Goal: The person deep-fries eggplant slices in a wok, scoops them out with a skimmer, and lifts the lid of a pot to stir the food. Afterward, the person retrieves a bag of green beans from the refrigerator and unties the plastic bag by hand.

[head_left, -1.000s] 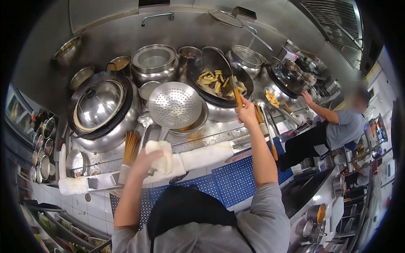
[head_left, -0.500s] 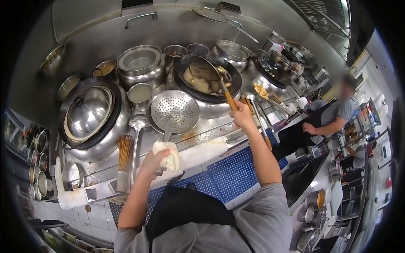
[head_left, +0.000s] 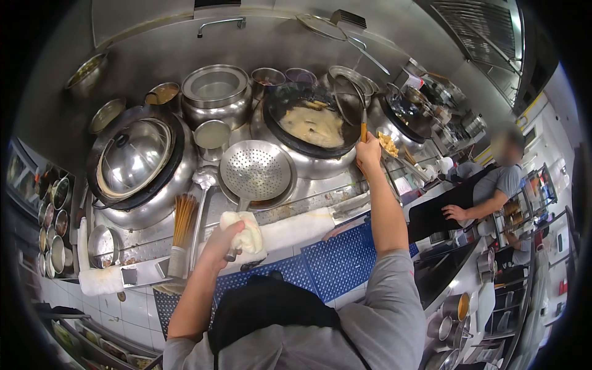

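The right hand [head_left: 369, 153] is gripping a long wooden handle [head_left: 364, 132], fingers wrapped round it. From that fist the handle is running forward, away from the body, and its wire strainer [head_left: 350, 103] is hanging tilted, ahead and slightly left of the hand, over the right side of the wok [head_left: 291, 142]. Pale frothing liquid [head_left: 313, 127] is filling the wok just left of the strainer, with yellow pieces [head_left: 316, 104] showing near the far edge. The left hand [head_left: 219, 245] is clamping a white cloth [head_left: 248, 234] about the handle of a perforated strainer [head_left: 256, 171], whose bowl is lying ahead of it, above the worktop [head_left: 324, 183]. The right hand is sitting nearer the wok; from the left hand, the wok is lying ahead and to the right.
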Motion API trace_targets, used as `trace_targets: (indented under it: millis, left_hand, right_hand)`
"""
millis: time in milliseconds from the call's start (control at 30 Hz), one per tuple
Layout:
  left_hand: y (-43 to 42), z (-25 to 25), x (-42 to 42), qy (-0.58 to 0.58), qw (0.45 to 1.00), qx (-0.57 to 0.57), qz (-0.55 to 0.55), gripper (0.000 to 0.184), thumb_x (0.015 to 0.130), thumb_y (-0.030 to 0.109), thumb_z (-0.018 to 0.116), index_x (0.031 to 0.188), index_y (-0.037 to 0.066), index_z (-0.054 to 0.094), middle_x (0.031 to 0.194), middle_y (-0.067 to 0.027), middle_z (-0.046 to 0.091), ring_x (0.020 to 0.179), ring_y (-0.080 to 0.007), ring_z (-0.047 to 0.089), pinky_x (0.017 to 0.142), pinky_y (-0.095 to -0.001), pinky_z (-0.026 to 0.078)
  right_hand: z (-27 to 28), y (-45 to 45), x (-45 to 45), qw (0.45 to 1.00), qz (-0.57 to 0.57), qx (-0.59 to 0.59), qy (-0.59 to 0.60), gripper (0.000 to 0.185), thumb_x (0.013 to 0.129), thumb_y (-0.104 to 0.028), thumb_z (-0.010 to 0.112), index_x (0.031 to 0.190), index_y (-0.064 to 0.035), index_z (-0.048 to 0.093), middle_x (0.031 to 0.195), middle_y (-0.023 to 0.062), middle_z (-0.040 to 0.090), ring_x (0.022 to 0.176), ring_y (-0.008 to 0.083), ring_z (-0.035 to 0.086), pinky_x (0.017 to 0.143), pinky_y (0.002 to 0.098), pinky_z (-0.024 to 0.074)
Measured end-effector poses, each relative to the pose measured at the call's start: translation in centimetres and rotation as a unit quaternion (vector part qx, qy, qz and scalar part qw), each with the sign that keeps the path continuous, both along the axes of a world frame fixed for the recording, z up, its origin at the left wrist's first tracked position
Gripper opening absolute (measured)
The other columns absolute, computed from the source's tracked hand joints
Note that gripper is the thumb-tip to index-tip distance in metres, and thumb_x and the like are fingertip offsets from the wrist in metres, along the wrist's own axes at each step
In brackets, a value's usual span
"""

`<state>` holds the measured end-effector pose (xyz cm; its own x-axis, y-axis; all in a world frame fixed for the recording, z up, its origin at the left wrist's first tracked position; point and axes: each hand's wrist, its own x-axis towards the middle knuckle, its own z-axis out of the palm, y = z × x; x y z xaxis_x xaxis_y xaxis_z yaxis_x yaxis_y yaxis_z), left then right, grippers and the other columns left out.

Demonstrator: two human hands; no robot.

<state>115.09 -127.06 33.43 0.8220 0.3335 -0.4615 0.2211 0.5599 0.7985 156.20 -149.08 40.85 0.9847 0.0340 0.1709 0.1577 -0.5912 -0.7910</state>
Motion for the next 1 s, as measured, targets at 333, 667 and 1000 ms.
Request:
trace_targets:
  millis: [333, 667, 1000]
  left_hand:
    - [0.3, -0.4, 2.4, -0.015, 0.999, -0.035, 0.022, 0.033, 0.089, 0.033, 0.067, 0.108, 0.007, 0.06, 0.082, -0.005, 0.063, 0.057, -0.0129, 0.056, 0.04, -0.0251, 0.039]
    - [0.9, 0.8, 3.7, -0.044, 0.998, 0.008, 0.044, 0.034, 0.087, 0.029, 0.067, 0.111, 0.006, 0.06, 0.085, -0.0048, 0.064, 0.061, -0.012, 0.058, 0.039, -0.0235, 0.038]
    - [0.7, 0.0, 1.7, -0.064, 0.998, -0.014, 0.002, 0.037, 0.088, 0.031, 0.068, 0.114, 0.006, 0.058, 0.089, -0.0051, 0.065, 0.063, -0.0111, 0.06, 0.038, -0.0227, 0.04]
  right_hand:
    - [-1.8, 5.7, -1.4, 0.846, -0.011, 0.413, 0.337, 0.013, 0.082, 0.007, 0.045, 0.093, 0.0004, 0.049, 0.075, 0.0146, 0.053, 0.051, 0.0212, 0.049, 0.045, 0.0316, 0.0452]
    - [-2.9, 5.5, 1.4, 0.659, 0.094, 0.573, 0.478, 0.021, 0.08, 0.004, 0.047, 0.098, 0.0154, 0.044, 0.081, 0.0188, 0.051, 0.056, 0.0176, 0.047, 0.046, 0.0222, 0.0436]
    - [-1.8, 3.5, -4.6, 0.908, 0.18, 0.284, 0.251, 0.043, 0.082, 0.005, 0.054, 0.124, -0.0041, 0.056, 0.071, 0.009, 0.058, 0.045, 0.0128, 0.049, 0.034, 0.0258, 0.0387]
